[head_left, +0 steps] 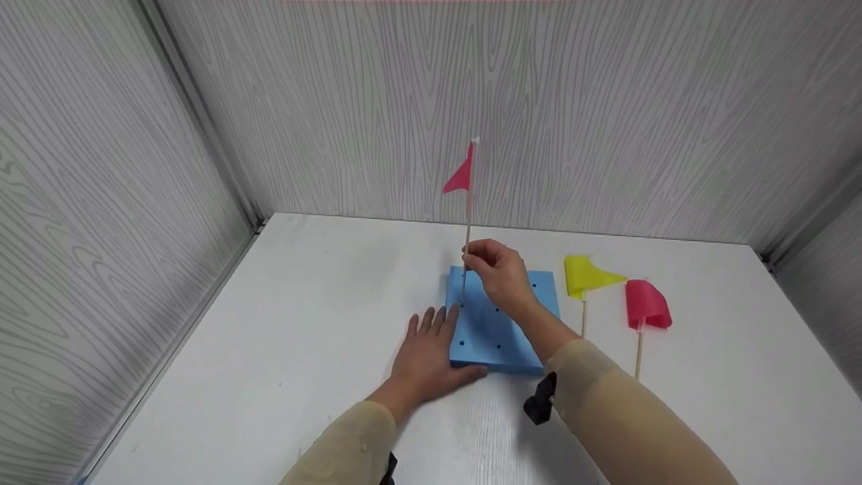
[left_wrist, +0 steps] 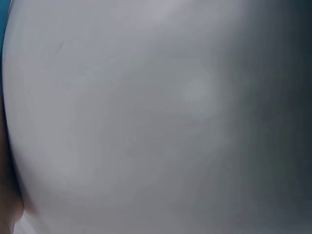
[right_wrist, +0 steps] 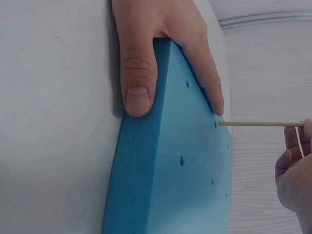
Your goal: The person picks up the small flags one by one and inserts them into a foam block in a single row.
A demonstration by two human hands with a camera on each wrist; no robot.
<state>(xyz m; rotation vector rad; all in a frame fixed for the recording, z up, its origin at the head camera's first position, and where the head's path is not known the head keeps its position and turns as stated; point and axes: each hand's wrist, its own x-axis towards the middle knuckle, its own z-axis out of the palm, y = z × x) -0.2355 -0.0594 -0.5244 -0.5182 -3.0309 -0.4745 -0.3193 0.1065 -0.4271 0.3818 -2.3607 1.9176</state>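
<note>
Around three sides of the work: grey wood-grained walls [head_left: 377,114]. Below: white counter [head_left: 337,289], smooth, faintly marked. Blue block [head_left: 479,331], flat on the counter, pierced with holes [right_wrist: 182,161]; probably light foam. Red flag [head_left: 460,178], upright over the block; likely light, its stick [head_left: 468,222] stiff but breakable, best held low. Yellow flag [head_left: 584,277] and second red flag [head_left: 648,305], lying right of the block. Left hand [head_left: 424,364], fingers straight, against block edges. Right hand [head_left: 502,276], fingers pinching the upright flag's stick. Stick tip [right_wrist: 223,124], at a hole; whether inserted, cannot tell.
</note>
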